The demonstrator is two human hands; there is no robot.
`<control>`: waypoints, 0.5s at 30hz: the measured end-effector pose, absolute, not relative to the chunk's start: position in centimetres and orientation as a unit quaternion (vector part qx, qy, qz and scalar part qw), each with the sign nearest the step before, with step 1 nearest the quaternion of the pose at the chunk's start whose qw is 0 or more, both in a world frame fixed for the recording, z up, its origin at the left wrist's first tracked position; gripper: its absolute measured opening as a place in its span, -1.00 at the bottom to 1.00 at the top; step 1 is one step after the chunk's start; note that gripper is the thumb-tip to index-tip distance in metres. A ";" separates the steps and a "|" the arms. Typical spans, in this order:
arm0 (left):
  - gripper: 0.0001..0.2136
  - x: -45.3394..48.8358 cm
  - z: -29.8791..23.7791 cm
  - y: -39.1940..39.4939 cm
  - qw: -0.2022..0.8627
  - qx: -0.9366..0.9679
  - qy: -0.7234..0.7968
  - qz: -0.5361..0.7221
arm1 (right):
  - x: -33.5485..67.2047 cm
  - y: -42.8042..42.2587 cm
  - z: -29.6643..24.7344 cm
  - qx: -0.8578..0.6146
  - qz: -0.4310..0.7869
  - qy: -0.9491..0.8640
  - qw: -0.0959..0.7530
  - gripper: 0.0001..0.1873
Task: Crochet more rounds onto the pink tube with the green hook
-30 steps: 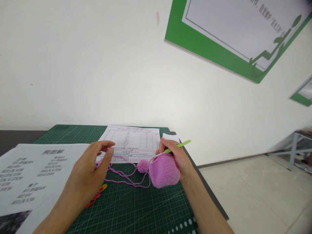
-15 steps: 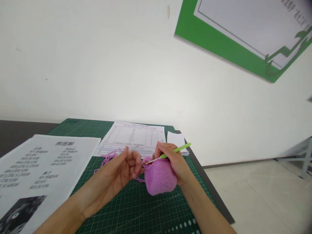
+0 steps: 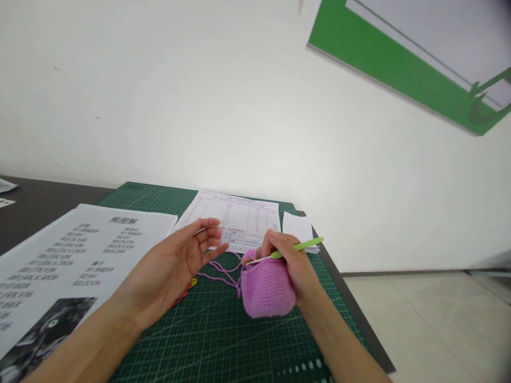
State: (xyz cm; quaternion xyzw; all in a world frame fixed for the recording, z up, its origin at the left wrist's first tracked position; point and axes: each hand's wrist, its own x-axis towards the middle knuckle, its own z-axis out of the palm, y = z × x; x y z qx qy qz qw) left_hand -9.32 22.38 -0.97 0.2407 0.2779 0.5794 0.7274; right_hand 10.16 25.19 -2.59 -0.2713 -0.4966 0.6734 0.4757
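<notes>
My right hand (image 3: 293, 266) is closed on a green-handled crochet hook (image 3: 297, 248) and also holds a pink crocheted pouch (image 3: 266, 289) against the green cutting mat (image 3: 223, 335). The hook's metal tip points left at the pouch's upper rim. My left hand (image 3: 175, 266) hovers just left of the pouch, palm turned up and fingers stretched out. Pink yarn (image 3: 217, 271) runs from the pouch across the mat toward its fingers; whether it touches them I cannot tell.
A printed pattern sheet (image 3: 59, 260) lies at the left, a table form (image 3: 235, 218) and a small white paper (image 3: 297, 226) at the back. Red and yellow clips (image 3: 186, 290) peek out under my left hand. The table's right edge (image 3: 359, 319) drops to a tiled floor.
My left hand went from pinching yarn at the left to the pouch, then drew back and opened its fingers. The small yarn ball seen a second ago is out of sight. The camera tilted down.
</notes>
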 end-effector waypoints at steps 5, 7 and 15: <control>-0.64 -8.1 -2.5 22.1 0.826 0.241 0.267 0.433 | 10.4 25.2 -2.5 -0.275 0.665 -0.505 0.477 -0.53; -0.63 -7.4 -2.8 22.0 0.826 0.221 0.248 0.456 | 10.1 24.9 -2.6 -0.282 0.656 -0.516 0.474 -0.54; -0.61 -8.4 -1.3 22.4 0.706 0.199 0.258 0.628 | 9.0 24.0 -3.0 -0.285 0.659 -0.541 0.438 -0.52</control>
